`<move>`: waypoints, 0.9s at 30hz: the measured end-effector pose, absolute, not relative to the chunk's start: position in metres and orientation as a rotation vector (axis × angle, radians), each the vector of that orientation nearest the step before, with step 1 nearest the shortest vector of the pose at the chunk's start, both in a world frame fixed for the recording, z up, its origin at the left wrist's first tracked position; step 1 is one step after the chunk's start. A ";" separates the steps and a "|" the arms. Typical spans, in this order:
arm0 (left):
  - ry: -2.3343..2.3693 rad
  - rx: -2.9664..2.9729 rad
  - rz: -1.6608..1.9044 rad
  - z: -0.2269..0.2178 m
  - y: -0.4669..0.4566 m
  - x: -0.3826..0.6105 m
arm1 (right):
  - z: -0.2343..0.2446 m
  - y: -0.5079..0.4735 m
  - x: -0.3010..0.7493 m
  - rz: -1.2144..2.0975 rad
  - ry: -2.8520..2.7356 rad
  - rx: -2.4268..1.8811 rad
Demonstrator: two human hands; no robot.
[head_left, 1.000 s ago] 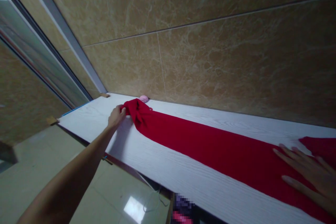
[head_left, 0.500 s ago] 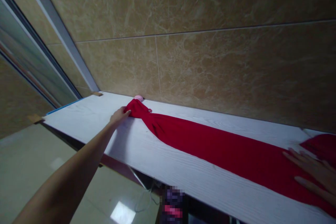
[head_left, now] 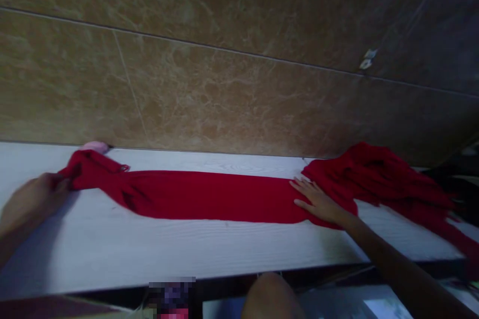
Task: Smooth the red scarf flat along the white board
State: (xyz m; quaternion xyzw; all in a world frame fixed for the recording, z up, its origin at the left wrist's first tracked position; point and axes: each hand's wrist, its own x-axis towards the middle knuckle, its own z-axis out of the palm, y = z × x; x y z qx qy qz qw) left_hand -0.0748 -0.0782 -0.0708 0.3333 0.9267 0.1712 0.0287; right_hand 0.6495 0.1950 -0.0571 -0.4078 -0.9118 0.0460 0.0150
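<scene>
A long strip of red fabric (head_left: 224, 197) stretches along the white table, smooth and flat in its middle. My left hand (head_left: 39, 199) pinches its bunched, twisted left end. Toward the right, my right hand (head_left: 316, 200) lies flat on the strip with its fingers spread. Beyond that hand, more red fabric is gathered in a crumpled heap (head_left: 385, 179), and part of it trails to the table's right front edge. A pink rounded object (head_left: 96, 147) sits against the wall behind the left end, partly covered by the cloth.
A tan marbled tile wall (head_left: 209, 99) rises along the back of the white table (head_left: 179, 249). Dark items (head_left: 464, 184) lie at the far right. Below the front edge, a knee (head_left: 273, 296) and a pixelated patch are visible.
The view has swung to the right, bringing the crumpled red heap and my whole right hand into sight. My left hand still grips the left end; my right hand stays flat on the fabric.
</scene>
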 end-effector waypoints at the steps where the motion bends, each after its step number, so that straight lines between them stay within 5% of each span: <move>1: 2.948 1.037 0.518 -0.063 -0.080 -0.063 | -0.058 0.197 0.654 0.141 -2.823 -1.282; 10: 3.029 1.073 0.340 -0.047 -0.077 -0.011 | -0.088 0.232 0.684 0.183 -2.656 -1.329; 27: 3.079 1.093 0.450 -0.065 -0.075 -0.025 | -0.045 0.204 0.583 0.222 -2.719 -1.119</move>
